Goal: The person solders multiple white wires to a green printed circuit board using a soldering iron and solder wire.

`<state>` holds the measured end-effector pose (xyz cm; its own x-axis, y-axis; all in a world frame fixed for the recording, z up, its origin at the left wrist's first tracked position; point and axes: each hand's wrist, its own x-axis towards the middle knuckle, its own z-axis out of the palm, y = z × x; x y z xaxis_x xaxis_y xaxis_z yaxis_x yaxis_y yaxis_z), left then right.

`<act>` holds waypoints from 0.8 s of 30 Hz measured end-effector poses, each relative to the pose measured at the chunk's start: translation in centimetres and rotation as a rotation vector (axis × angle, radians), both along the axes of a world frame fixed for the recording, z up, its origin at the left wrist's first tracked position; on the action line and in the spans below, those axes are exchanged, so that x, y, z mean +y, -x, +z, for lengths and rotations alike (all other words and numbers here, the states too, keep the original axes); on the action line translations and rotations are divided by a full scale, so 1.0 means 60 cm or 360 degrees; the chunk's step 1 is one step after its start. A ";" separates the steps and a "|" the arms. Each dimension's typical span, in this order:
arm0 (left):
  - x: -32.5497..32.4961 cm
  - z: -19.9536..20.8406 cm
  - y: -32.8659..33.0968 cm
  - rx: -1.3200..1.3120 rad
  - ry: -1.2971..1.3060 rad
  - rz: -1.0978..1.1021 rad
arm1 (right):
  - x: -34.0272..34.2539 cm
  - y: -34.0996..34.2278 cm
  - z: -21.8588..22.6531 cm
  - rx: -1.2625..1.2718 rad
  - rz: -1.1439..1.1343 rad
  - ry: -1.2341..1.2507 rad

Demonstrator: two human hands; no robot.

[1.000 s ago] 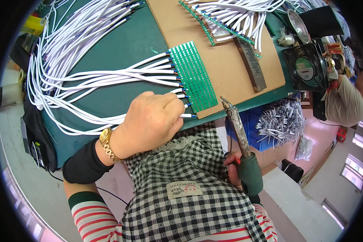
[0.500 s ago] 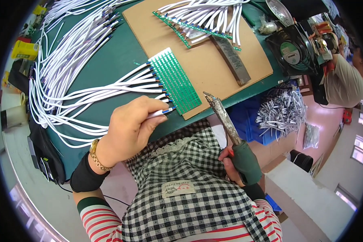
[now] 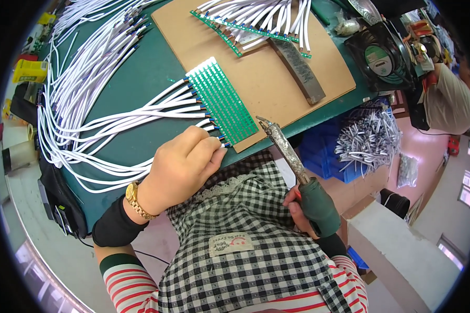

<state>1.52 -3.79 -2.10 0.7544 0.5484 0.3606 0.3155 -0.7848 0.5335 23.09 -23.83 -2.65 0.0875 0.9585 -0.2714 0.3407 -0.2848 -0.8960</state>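
A green circuit board point(image 3: 223, 101) lies near the front edge of the bench, partly on a brown board. White cables point(image 3: 146, 116) run to its left edge, their coloured wire ends along that edge. My left hand point(image 3: 185, 164) pinches a white cable close to the board's lower left corner; the fingers cover most of that cable. In my right hand point(image 3: 298, 214) is a soldering iron point(image 3: 286, 148) with a dark green handle. Its tip points up and left, a little right of the circuit board and not touching it.
A dark metal bar point(image 3: 300, 73) lies on the brown board point(image 3: 177, 31), near more wired circuit boards point(image 3: 245, 28). Bundled white cables point(image 3: 99, 73) cover the left of the green bench. Rightward are a black fan point(image 3: 378, 60), a blue bin point(image 3: 324, 159) of cable pieces and another person's sleeve point(image 3: 449, 101).
My left hand has moved slightly right and up, bringing the cable end to the circuit board's lower left corner. The soldering iron has shifted slightly up and left at its tip.
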 end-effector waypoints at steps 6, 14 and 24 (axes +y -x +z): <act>-0.007 -0.005 -0.004 0.0088 -0.0437 0.0052 | 0.005 -0.002 -0.002 0.0192 -0.0278 0.0080; -0.001 -0.003 -0.004 0.0043 -0.0113 0.0156 | 0.009 0.008 0.004 0.0432 -0.0502 0.0226; -0.002 -0.001 -0.008 0.0056 -0.0032 0.0184 | 0.006 0.004 -0.012 0.0136 -0.0247 0.0022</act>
<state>1.99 -3.91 -2.18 0.6989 0.6256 0.3467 0.4229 -0.7524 0.5050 22.82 -23.45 -3.37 0.2103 0.9313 -0.2974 0.2141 -0.3407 -0.9155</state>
